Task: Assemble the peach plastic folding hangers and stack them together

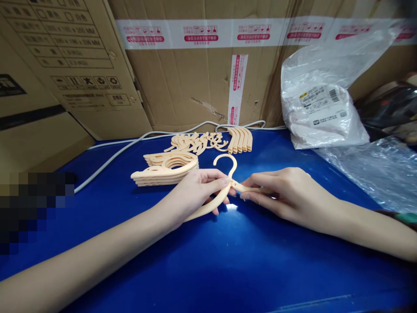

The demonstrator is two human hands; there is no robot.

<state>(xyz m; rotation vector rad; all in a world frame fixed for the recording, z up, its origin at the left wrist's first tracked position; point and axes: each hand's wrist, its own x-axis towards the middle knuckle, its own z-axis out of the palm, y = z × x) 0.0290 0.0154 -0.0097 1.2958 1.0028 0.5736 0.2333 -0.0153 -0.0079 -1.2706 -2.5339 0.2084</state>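
Observation:
A cream plastic hanger [208,208] is held above the blue table, its hook pointing up and away from me. My left hand [202,187] is closed round it just below the hook, one curved arm passing under the palm. The fingers of my right hand [276,191] pinch the other arm piece, whose end meets the hanger at the hook's base. Whether the two are joined there I cannot tell. Beyond my left hand lies a stack of folded cream hangers [163,169]. Behind it are a heap of hook pieces [195,141] and a row of several curved arm pieces [240,140].
Cardboard boxes [202,78] wall off the back and left of the blue table [208,269]. A white cable [114,161] runs along the back and left. At the right stand a white plastic bag [322,108] with a label and a clear plastic sheet [374,169].

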